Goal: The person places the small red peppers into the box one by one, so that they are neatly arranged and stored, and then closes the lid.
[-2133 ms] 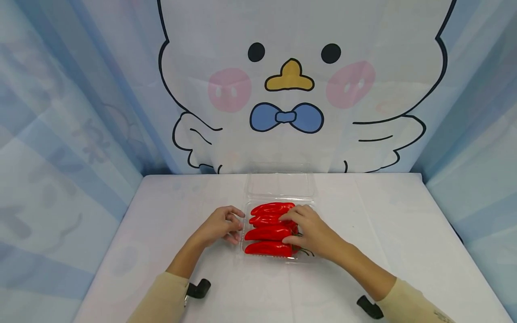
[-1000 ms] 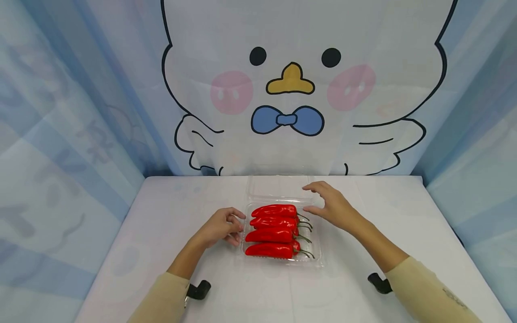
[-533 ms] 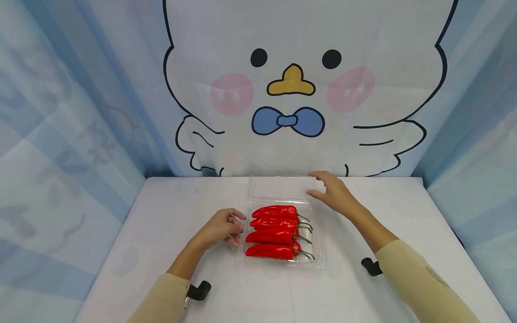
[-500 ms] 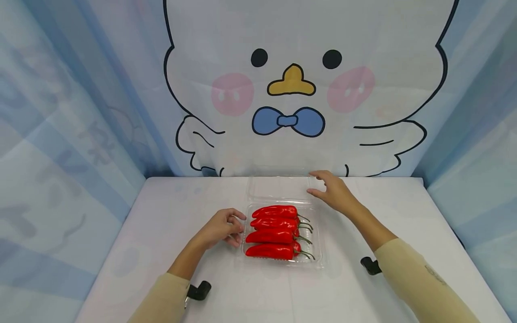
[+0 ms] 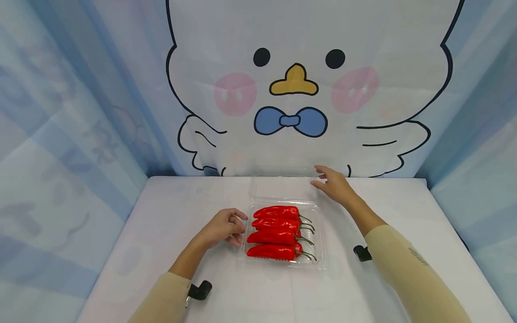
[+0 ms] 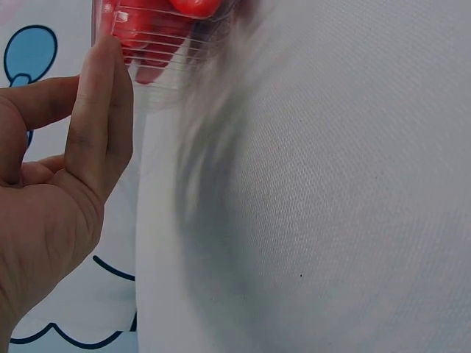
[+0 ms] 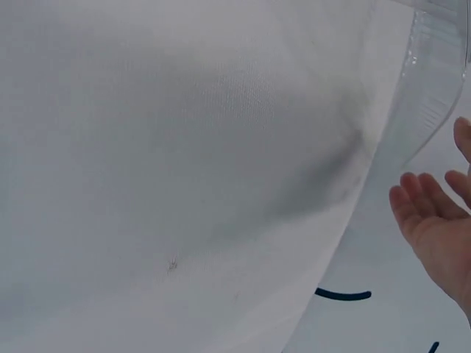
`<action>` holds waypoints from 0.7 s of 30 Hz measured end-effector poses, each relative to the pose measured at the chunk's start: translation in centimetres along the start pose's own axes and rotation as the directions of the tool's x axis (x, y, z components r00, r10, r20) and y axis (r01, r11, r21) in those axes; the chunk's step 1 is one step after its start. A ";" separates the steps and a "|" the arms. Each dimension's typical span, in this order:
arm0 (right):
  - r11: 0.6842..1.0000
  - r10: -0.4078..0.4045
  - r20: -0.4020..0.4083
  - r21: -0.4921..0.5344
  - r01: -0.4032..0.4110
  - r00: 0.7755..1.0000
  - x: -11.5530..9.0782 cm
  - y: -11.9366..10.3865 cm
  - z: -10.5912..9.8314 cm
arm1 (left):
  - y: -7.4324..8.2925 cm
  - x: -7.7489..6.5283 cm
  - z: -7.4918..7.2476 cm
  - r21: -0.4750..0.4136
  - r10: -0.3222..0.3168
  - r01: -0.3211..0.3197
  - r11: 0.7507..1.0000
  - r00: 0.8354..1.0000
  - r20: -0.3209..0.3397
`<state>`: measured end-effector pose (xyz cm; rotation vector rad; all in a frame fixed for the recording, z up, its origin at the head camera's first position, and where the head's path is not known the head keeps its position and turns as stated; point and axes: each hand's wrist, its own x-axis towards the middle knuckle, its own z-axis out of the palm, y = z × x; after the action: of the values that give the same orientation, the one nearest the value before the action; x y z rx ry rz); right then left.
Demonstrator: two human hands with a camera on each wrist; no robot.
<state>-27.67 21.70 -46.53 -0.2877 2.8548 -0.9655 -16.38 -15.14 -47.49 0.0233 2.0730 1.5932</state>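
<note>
Several red chili peppers (image 5: 271,252) with green stems lie side by side in a clear plastic clamshell box (image 5: 319,263), their stems to the right. The box's hinged lid (image 5: 282,189) is swung up at the back. My left hand (image 5: 223,227) is at the left side of the box, and in the left wrist view its fingertips rest against the ribbed wall (image 6: 165,55). Fingers spread and thumb apart, my right hand (image 5: 335,185) is at the lid's right edge. In the right wrist view the fingertips stand close to the lid's rim (image 7: 434,129), holding nothing.
A white-covered table (image 5: 194,188) bears the box, set toward its back edge. Behind it hangs a curtain (image 5: 299,148) with a cartoon bird, and blue patterned curtains (image 5: 81,134) close in both sides. Black wrist-camera mounts (image 5: 200,290) stick out by the sleeves.
My right hand has left the peppers, opened, and moved back and up to the lid's right edge. The left hand keeps its place beside the box.
</note>
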 end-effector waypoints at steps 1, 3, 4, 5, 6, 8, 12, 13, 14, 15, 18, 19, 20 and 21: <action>1.000 0.016 0.005 0.002 -0.016 1.000 0.2 0.1 0.0 | 0.0 0.0 0.0 0.000 -0.002 0.002 1.000 1.000 -0.001; 0.999 0.051 0.013 0.004 -0.051 0.999 0.5 0.3 0.1 | 0.0 0.0 0.0 0.000 -0.005 0.005 1.000 1.000 -0.004; 0.998 0.063 0.016 0.005 -0.063 0.998 0.7 0.5 0.1 | 0.1 0.0 0.0 0.001 -0.005 0.005 1.000 1.000 -0.004; 0.997 0.074 0.018 0.003 -0.074 0.997 0.8 0.6 0.2 | 0.0 0.0 0.0 0.001 -0.005 0.005 1.000 1.000 -0.003; 0.996 0.085 0.021 0.003 -0.085 0.996 1.0 0.7 0.2 | 0.0 0.0 0.0 0.000 -0.004 0.004 1.000 1.000 -0.002; 0.995 0.102 0.029 0.004 -0.102 0.994 1.3 0.9 0.3 | 0.0 0.0 0.0 -0.002 -0.001 0.001 1.000 1.000 0.001; 0.994 0.110 0.036 0.008 -0.110 0.993 1.8 1.2 0.4 | -0.1 0.0 -0.1 -0.009 0.003 -0.003 1.000 1.000 0.008; 0.994 0.109 0.035 0.010 -0.109 0.993 2.0 1.3 0.4 | -0.1 0.0 -0.2 -0.011 0.003 -0.003 1.000 1.000 0.009; 0.994 0.110 0.034 0.014 -0.110 0.993 2.1 1.4 0.5 | -0.1 0.0 -0.2 -0.012 0.003 -0.003 1.000 1.000 0.011; 0.994 0.108 0.032 0.017 -0.109 0.994 2.2 1.4 0.5 | -0.1 0.0 -0.2 -0.013 0.004 -0.004 1.000 1.000 0.012; 0.994 0.110 0.028 0.025 -0.110 0.994 2.5 1.5 0.7 | -0.2 0.1 -0.2 -0.015 0.008 -0.007 1.000 1.000 0.017; 0.993 0.110 0.029 0.029 -0.111 0.993 2.6 1.5 0.7 | -0.2 0.1 -0.2 -0.016 0.009 -0.008 1.000 1.000 0.019; 0.993 0.110 0.027 0.030 -0.111 0.994 2.7 1.6 0.8 | -0.2 0.1 -0.2 -0.018 0.009 -0.009 1.000 1.000 0.020; 0.993 0.109 0.023 0.032 -0.110 0.994 2.8 1.6 0.8 | -0.2 0.1 -0.2 -0.019 0.011 -0.011 1.000 1.000 0.022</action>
<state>-30.48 21.88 -48.30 -0.1354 2.7990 -0.9811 -16.49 -15.34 -47.67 0.0451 2.0448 1.6114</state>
